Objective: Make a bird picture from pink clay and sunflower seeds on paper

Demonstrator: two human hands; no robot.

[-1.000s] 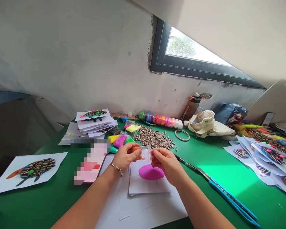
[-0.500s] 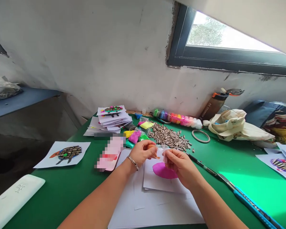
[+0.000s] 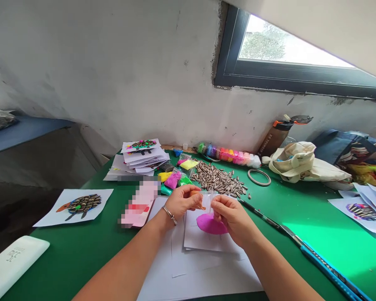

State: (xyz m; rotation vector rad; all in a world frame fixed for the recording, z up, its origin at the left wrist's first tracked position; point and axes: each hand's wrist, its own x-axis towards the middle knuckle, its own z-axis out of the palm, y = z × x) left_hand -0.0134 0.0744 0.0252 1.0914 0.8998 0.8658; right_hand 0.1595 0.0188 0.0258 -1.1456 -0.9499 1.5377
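Note:
Between my two hands is a small clear plastic bag (image 3: pixel 206 201) with something orange in it at its left side. My left hand (image 3: pixel 184 204), with a bracelet at the wrist, pinches the bag's left part. The fingers of my right hand (image 3: pixel 230 215) are closed on its right edge. Just below them lies a flat magenta oval (image 3: pixel 210 225) on a small white sheet (image 3: pixel 200 243), its right end partly covered by my right hand. Larger white paper (image 3: pixel 188 284) lies underneath.
Sunflower seeds (image 3: pixel 217 179) and coloured clay packets (image 3: pixel 172 179) lie behind my hands. A blue-handled tool (image 3: pixel 322 261) is at right, a seed picture (image 3: pixel 84 207) and white device (image 3: pixel 17 261) at left. Stacked pictures (image 3: pixel 144 159), a tape ring (image 3: pixel 259 177) and bags (image 3: pixel 301 161) stand farther back.
The view has shifted slightly, so most things appear a little farther left. Both hands keep their hold on the bag, with barely any movement relative to the paper.

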